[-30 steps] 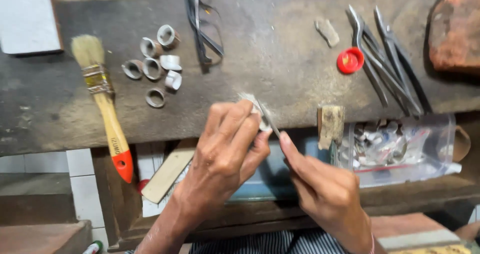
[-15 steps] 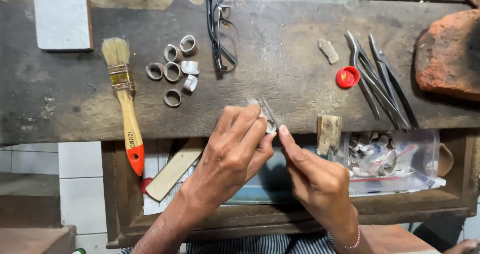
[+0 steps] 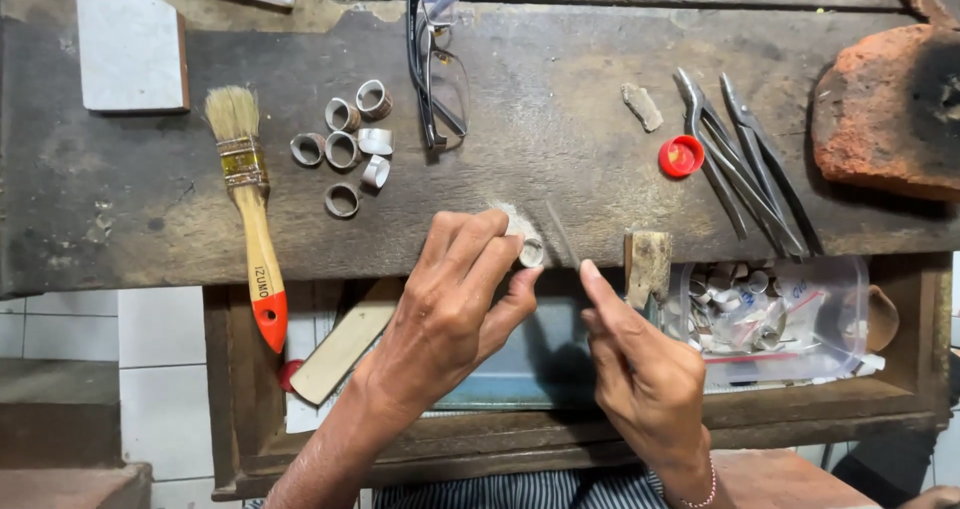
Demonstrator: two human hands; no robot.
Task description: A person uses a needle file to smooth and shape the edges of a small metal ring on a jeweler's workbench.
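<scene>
Right hand [image 3: 645,379] file withdrawn | left hand [image 3: 455,304] pinches ring [image 3: 531,253]

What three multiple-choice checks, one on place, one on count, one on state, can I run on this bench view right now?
1. Where does the wooden-handled paintbrush with the orange tip lie?
A. left of the loose grey metal rings
B. inside the drawer
C. on the red brick

2. How many small round red plastic caps lie on the dark wooden bench top?
A. three
B. one
C. none

3. What is the left hand doing?
A. lying flat and empty
B. gripping the pliers
C. pinching a small grey metal ring at the bench edge

Answers: 1 A, the brush lies just left of the ring cluster. 2 B, a single cap sits beside the dark metal pliers. 3 C, the fingertips close on the ring while the right hand holds a thin tool to it.
</scene>
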